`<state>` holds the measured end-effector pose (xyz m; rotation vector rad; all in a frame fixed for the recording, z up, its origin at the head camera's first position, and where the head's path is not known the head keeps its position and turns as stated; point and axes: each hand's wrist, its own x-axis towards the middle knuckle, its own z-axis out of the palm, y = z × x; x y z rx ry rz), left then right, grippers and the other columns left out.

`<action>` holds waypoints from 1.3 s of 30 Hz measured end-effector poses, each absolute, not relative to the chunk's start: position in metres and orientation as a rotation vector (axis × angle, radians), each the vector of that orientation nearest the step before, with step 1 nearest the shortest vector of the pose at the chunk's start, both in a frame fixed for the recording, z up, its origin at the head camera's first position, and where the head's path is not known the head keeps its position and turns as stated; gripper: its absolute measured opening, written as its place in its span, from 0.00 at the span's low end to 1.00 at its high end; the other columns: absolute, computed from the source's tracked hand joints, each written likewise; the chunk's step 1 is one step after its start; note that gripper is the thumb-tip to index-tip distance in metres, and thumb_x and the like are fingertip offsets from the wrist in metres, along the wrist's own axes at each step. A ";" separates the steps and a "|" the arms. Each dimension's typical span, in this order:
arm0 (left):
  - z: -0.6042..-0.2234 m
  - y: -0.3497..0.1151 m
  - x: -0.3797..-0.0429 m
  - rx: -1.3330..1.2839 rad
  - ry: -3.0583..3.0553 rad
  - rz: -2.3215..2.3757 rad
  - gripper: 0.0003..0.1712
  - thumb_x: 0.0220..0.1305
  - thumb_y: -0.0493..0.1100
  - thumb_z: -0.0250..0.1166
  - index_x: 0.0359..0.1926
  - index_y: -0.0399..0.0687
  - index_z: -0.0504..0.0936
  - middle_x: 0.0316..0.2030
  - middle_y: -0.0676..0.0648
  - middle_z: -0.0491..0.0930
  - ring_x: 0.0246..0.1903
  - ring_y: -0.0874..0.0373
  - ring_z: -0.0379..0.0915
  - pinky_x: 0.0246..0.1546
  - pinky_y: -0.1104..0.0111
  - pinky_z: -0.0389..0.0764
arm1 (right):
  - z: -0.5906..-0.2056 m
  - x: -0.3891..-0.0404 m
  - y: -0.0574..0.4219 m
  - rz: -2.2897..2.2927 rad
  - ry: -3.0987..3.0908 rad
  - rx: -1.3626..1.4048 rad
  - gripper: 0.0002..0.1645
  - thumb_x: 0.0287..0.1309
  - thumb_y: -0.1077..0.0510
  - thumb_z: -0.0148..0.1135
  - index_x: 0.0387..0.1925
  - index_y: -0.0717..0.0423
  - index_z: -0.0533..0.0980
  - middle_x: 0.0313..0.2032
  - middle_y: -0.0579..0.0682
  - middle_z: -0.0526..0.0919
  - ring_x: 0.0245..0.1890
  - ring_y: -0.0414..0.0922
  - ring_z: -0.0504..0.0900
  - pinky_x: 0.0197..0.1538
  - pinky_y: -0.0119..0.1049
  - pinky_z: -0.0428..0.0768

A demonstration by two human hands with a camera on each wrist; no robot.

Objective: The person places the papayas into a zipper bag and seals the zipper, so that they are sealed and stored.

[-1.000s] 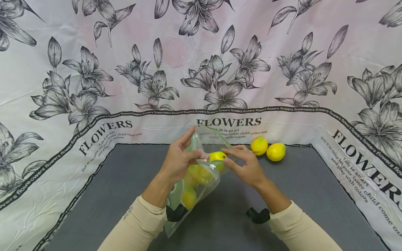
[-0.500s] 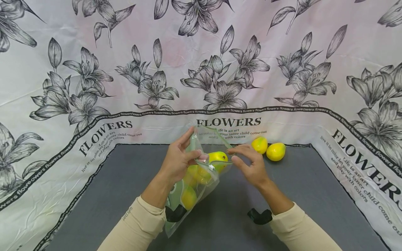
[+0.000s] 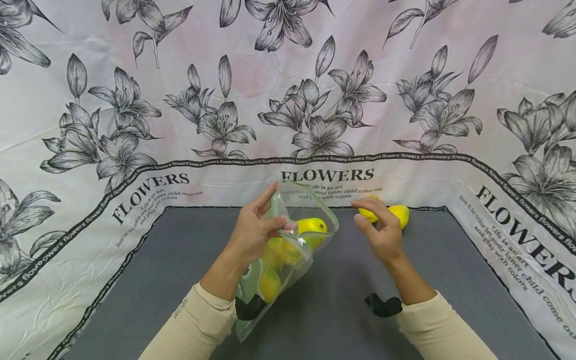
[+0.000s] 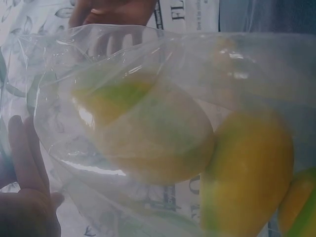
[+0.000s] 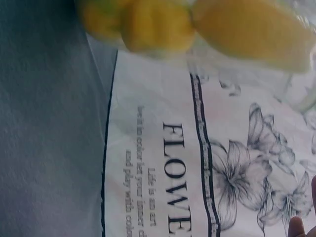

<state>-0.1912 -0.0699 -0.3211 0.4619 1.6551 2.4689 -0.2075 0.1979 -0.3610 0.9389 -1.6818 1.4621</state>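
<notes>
My left hand (image 3: 258,231) pinches the rim of a clear zip bag (image 3: 294,272) between thumb and fingers, and the bag hangs tilted with its mouth spread. Several yellow mangoes lie inside; the topmost mango (image 3: 312,226) is near the mouth, and in the left wrist view a yellow-green mango (image 4: 247,173) shows through the plastic. My right hand (image 3: 382,230) is apart from the bag, to its right, with fingers bent loosely and nothing between them. Behind that hand are two more mangoes, the left mango (image 3: 368,214) and the right mango (image 3: 400,215), both partly covered by it.
A grey cloth surface (image 3: 171,300) lies under the hands. Around its back and sides stands a white flower-printed cloth (image 3: 216,185) with black lettering. A black strap piece (image 3: 383,306) sits at the right wrist, another black strap piece (image 3: 249,307) at the left.
My right hand has let go of the bag's rim and moved right, now in front of the two loose mangoes. The left hand holds the bag in nearly the same place.
</notes>
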 end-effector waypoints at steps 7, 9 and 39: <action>-0.322 -0.071 -0.191 0.480 1.654 2.471 0.46 0.62 0.21 0.58 0.75 0.54 0.53 0.72 0.52 0.52 0.28 0.52 0.83 0.34 0.64 0.85 | -0.370 -0.223 0.223 1.411 -1.656 0.829 0.15 0.54 0.74 0.57 0.44 0.79 0.76 0.43 0.69 0.76 0.48 0.46 0.75 0.49 0.33 0.69; -0.323 -0.072 -0.191 0.469 1.659 2.469 0.46 0.62 0.21 0.58 0.75 0.54 0.54 0.72 0.52 0.52 0.29 0.52 0.83 0.34 0.65 0.85 | -0.367 -0.221 0.226 1.400 -1.670 0.792 0.15 0.55 0.74 0.57 0.44 0.79 0.76 0.43 0.70 0.75 0.47 0.46 0.74 0.49 0.34 0.70; -0.324 -0.072 -0.190 0.467 1.660 2.468 0.46 0.62 0.21 0.58 0.75 0.52 0.53 0.72 0.55 0.53 0.29 0.52 0.83 0.34 0.64 0.85 | -0.393 -0.253 0.293 1.173 -1.915 0.399 0.25 0.55 0.63 0.66 0.56 0.60 0.77 0.51 0.46 0.75 0.47 0.39 0.72 0.48 0.31 0.67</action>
